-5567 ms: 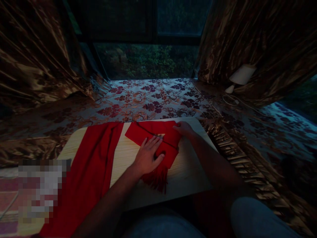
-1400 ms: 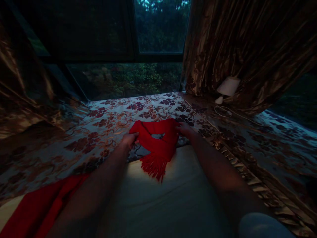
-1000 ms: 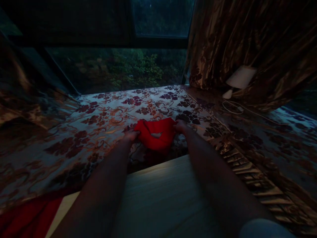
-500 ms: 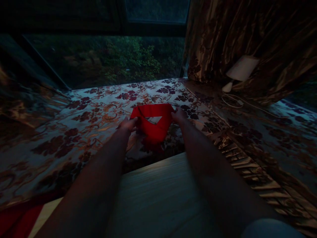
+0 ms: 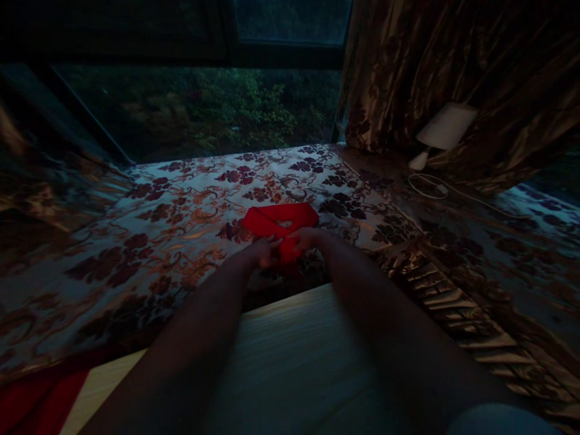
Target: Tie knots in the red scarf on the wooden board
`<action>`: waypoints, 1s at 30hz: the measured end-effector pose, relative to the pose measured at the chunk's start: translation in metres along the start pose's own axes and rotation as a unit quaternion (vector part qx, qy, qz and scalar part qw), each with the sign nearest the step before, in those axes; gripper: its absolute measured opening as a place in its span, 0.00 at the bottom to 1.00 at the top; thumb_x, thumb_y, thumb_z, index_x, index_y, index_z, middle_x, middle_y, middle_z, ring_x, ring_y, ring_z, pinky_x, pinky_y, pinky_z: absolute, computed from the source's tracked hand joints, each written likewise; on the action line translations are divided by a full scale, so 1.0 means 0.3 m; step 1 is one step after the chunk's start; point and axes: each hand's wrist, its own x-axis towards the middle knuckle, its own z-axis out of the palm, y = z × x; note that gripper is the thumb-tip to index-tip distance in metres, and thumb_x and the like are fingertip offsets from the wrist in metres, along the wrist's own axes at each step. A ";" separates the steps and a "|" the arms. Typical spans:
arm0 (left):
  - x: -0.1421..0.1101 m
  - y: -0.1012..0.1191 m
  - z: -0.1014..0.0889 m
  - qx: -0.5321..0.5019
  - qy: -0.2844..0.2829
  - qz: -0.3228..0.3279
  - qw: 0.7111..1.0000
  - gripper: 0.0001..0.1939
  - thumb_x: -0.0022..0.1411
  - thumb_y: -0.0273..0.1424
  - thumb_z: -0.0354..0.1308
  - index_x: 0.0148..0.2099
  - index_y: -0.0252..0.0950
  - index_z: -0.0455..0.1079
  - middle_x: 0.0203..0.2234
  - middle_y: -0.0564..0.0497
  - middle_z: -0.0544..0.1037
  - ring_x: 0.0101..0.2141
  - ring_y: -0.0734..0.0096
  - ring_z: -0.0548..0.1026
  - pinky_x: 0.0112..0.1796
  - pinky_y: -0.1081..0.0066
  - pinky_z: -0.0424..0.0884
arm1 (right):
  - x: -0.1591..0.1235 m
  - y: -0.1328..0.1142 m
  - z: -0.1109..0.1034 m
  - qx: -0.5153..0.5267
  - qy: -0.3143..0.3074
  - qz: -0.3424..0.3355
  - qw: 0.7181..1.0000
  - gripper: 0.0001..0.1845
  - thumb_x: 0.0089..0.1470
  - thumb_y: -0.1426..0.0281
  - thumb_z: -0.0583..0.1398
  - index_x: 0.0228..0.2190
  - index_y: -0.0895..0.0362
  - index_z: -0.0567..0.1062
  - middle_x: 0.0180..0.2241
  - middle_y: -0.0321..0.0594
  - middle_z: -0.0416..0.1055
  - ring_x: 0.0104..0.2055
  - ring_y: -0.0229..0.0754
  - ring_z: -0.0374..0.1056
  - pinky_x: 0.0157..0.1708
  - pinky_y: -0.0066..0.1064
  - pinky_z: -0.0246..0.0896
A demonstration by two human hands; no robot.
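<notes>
A red scarf [image 5: 302, 212] lies on the floral cloth in a loop, its two ends crossing at the near side around a small gap. My left hand [image 5: 266, 250] is at the left of the crossing, fingertips closed on the red fabric. From the right, my right hand [image 5: 307, 239] pinches the scarf just below the gap. The two hands are close together, with the scarf's lower end hanging dimly between them. Low light blurs the fingertips.
Patterned floral cloth [image 5: 190, 211] covers the window ledge. A pale wooden board [image 5: 290, 362] is in front of me. More red fabric [image 5: 36, 399] lies at lower left. A small white lamp [image 5: 447, 125] with a cord stands at right by the curtain [image 5: 385, 72], beside the window [image 5: 254, 109].
Both hands have moved inward and nearer to me, from the scarf's outer corners to its crossing. The scarf now lies flatter, and its central gap is smaller.
</notes>
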 end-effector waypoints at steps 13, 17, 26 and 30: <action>-0.298 0.109 -0.219 -0.041 0.159 0.027 0.986 0.24 0.44 0.34 0.72 0.47 0.38 0.80 0.46 0.38 0.81 0.51 0.41 0.77 0.54 0.57 0.70 | -0.245 -0.144 -0.138 -0.169 0.031 0.003 0.985 0.12 0.50 0.74 0.66 0.39 0.63 0.82 0.44 0.55 0.79 0.49 0.58 0.74 0.53 0.43 0.66; -0.623 0.206 -0.165 -0.025 0.164 0.023 0.986 0.25 0.54 0.42 0.67 0.54 0.42 0.78 0.54 0.38 0.77 0.55 0.41 0.73 0.58 0.52 0.65 | -0.526 -0.266 -0.056 -0.172 0.112 -0.040 0.978 0.22 0.63 0.65 0.57 0.55 0.60 0.75 0.59 0.56 0.69 0.63 0.55 0.63 0.63 0.43 0.55; -1.182 0.383 0.072 0.183 0.113 -0.054 0.975 0.34 0.70 0.48 0.43 0.74 0.43 0.49 0.72 0.44 0.46 0.71 0.44 0.43 0.64 0.37 0.43 | -1.081 -0.461 0.351 -0.183 0.111 -0.085 0.973 0.38 0.65 0.50 0.48 0.69 0.56 0.56 0.72 0.50 0.43 0.73 0.61 0.37 0.67 0.61 0.32; -1.310 0.405 0.121 0.230 0.161 -0.046 0.959 0.32 0.72 0.45 0.40 0.73 0.42 0.51 0.71 0.45 0.52 0.70 0.50 0.48 0.65 0.42 0.48 | -1.178 -0.525 0.418 -0.197 0.126 -0.100 0.967 0.36 0.66 0.52 0.47 0.68 0.57 0.57 0.71 0.48 0.46 0.73 0.58 0.39 0.68 0.59 0.33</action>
